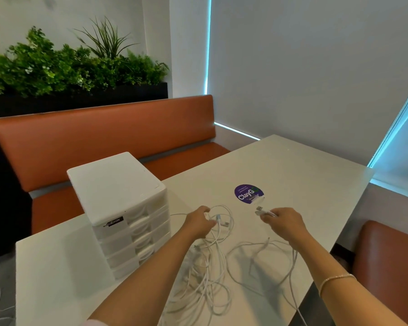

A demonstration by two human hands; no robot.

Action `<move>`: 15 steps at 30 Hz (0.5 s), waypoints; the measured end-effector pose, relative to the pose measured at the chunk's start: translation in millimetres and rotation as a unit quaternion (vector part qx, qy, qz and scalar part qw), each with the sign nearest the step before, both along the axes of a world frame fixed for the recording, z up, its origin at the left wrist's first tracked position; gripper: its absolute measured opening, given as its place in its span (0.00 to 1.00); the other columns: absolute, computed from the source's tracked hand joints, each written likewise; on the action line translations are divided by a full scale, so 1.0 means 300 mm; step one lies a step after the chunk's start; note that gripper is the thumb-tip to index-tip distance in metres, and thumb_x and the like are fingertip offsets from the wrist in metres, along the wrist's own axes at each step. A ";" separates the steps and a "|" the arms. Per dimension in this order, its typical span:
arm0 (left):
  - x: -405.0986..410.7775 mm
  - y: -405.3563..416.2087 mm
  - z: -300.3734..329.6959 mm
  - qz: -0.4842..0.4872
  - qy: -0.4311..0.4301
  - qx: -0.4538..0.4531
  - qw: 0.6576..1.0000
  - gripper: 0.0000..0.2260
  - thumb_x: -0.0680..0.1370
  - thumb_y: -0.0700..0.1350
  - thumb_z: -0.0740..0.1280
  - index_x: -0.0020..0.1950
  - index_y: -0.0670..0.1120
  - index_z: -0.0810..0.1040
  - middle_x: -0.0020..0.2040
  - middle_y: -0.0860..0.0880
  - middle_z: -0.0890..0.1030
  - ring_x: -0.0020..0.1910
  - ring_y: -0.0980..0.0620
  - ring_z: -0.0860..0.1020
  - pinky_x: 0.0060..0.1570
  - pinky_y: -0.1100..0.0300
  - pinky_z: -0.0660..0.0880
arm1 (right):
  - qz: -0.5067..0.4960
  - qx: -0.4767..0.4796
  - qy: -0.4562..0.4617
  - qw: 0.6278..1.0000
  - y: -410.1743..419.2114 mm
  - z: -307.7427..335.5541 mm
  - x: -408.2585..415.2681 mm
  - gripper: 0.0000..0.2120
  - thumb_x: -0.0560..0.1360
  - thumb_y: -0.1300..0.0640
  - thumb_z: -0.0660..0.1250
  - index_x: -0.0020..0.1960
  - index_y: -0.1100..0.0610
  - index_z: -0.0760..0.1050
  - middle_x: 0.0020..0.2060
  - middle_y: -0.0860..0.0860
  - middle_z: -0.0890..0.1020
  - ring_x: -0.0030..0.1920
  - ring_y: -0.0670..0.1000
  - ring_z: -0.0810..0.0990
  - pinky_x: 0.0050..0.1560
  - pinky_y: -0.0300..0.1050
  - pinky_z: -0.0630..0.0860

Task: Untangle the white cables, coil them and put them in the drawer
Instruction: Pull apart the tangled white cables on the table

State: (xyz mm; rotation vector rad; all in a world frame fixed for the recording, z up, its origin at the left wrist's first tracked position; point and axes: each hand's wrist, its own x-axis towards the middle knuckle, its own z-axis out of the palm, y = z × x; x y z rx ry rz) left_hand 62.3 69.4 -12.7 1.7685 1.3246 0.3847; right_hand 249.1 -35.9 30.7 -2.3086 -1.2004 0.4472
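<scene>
At the far left of what you see, behind everything, a padded orange bench (104,135) runs along the wall, smooth and leathery, with leafy green plants (57,67) in a dark trough above its backrest. In front of the bench stands the drawer unit (125,212), a boxy stack of white, slightly glossy plastic with a flat lid, a small dark label at its front corner and rounded pulls on each drawer; every drawer you can see is pushed in. It sits on the pale, matte table (304,175).

Just right of the drawer unit, your left hand (199,223) reaches forward with the arm almost straight, palm down, fingers curled shut around a loop of the white cables (210,274), with plug ends showing beside your fingertips. The cables are thin, round and rubbery; they lie on the table in a loose tangle of overlapping loops, spreading from your left hand down toward the table's near edge, right of the drawer unit.

Farther right of the drawer unit, a round purple sticker (247,194) lies flat on the table. Your right hand (284,223) is stretched out just below it, palm down, pinching a single strand close to its metal-tipped USB plug (260,209), which sticks out past your fingertips. A thin beaded bracelet (335,278) circles that forearm.
</scene>
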 end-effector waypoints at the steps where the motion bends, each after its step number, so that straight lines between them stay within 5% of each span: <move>1: 0.022 0.008 -0.003 0.030 -0.062 -0.064 0.996 0.20 0.79 0.43 0.63 0.70 0.47 0.66 0.61 0.42 0.75 0.51 0.47 0.77 0.40 0.61 0.76 | -0.007 0.013 0.027 1.000 0.003 -0.006 0.000 0.17 0.77 0.51 0.63 0.47 0.65 0.80 0.35 0.56 0.76 0.36 0.53 0.71 0.35 0.44 0.62; 5: 0.104 0.041 -0.012 0.122 -0.191 -0.224 0.948 0.13 0.80 0.40 0.59 0.66 0.44 0.69 0.41 0.45 0.73 0.34 0.52 0.72 0.32 0.64 0.75 | -0.037 0.066 0.133 0.988 0.022 -0.013 0.005 0.13 0.77 0.53 0.64 0.47 0.62 0.81 0.28 0.51 0.73 0.29 0.49 0.67 0.33 0.43 0.63; 7: 0.138 0.058 -0.027 0.160 -0.195 -0.271 0.929 0.05 0.80 0.40 0.59 0.51 0.41 0.72 0.40 0.45 0.71 0.34 0.51 0.73 0.34 0.62 0.75 | -0.044 0.073 0.182 0.980 0.029 -0.012 0.010 0.12 0.77 0.53 0.63 0.47 0.61 0.80 0.28 0.51 0.71 0.28 0.49 0.65 0.30 0.42 0.62; 9: 0.169 0.084 -0.066 0.197 -0.219 -0.302 0.907 0.09 0.80 0.43 0.62 0.43 0.39 0.73 0.41 0.44 0.72 0.34 0.49 0.73 0.35 0.60 0.74 | -0.041 0.068 0.243 0.967 0.032 -0.011 0.020 0.12 0.77 0.54 0.63 0.48 0.63 0.78 0.29 0.52 0.69 0.27 0.49 0.63 0.27 0.41 0.61; 12: 0.199 0.102 -0.098 0.255 -0.305 -0.306 0.865 0.08 0.78 0.42 0.65 0.43 0.38 0.75 0.35 0.44 0.74 0.29 0.52 0.72 0.28 0.63 0.72 | -0.022 0.067 0.340 0.938 0.030 -0.012 0.033 0.09 0.78 0.56 0.63 0.46 0.62 0.76 0.29 0.51 0.66 0.25 0.46 0.60 0.24 0.37 0.59; 15: 0.203 0.088 -0.089 0.266 -0.350 -0.228 0.869 0.02 0.75 0.35 0.67 0.43 0.39 0.78 0.34 0.45 0.77 0.31 0.53 0.74 0.28 0.69 0.74 | -0.024 0.095 0.385 0.918 0.033 -0.023 0.035 0.07 0.78 0.60 0.63 0.42 0.60 0.74 0.26 0.50 0.67 0.22 0.45 0.61 0.22 0.37 0.59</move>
